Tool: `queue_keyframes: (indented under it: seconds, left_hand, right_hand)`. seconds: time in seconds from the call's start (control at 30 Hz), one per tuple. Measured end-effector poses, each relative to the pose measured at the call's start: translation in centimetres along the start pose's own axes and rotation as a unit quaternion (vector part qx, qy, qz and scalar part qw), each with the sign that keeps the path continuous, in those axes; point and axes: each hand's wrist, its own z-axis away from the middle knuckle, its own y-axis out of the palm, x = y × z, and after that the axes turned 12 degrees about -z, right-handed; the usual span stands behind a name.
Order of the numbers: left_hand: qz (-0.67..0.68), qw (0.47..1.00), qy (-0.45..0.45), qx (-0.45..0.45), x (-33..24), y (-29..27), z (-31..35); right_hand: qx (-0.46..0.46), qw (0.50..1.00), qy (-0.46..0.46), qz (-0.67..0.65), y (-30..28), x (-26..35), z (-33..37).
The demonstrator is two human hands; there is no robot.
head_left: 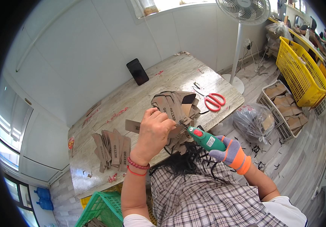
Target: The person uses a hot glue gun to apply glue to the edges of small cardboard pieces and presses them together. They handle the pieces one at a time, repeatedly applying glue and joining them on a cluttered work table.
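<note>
My bare left hand (156, 128), with red bracelets at the wrist, is closed in a pinch on a brown printed fabric piece (175, 132); its fingers partly hide the piece. In a grey and orange glove, my right hand (229, 151) wraps round a green handheld electric cutter (206, 139) with a red button. The cutter's metal tip meets the piece's edge by my left fingers. Just beyond lies a pile of brown fabric pieces (166, 103) with black edging. Black strip offcuts (183, 160) are heaped on my checked apron (193, 189) below the tool.
Red-handled scissors (215, 102) and a black phone (137, 72) rest on the table (106, 102). More brown pieces (112, 149) lie at left. A green crate (100, 208) stands below. At right are a fan (242, 11), a plastic bag (253, 123) and a yellow crate (301, 72).
</note>
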Motion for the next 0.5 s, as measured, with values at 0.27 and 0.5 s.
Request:
queue_keyframes:
  seconds: [0.27,0.5]
  left_hand:
    - [-0.009,1.0,0.02,0.018,0.1,0.0,0.0]
    - [0.014,0.998,-0.065,0.001,2.2,-0.7,3.1]
  right_hand:
    - [-0.002,1.0,-0.021,0.019,0.1,-0.3,-0.1]
    - [-0.022,1.0,-0.016,-0.012,0.5,-0.5,-0.1]
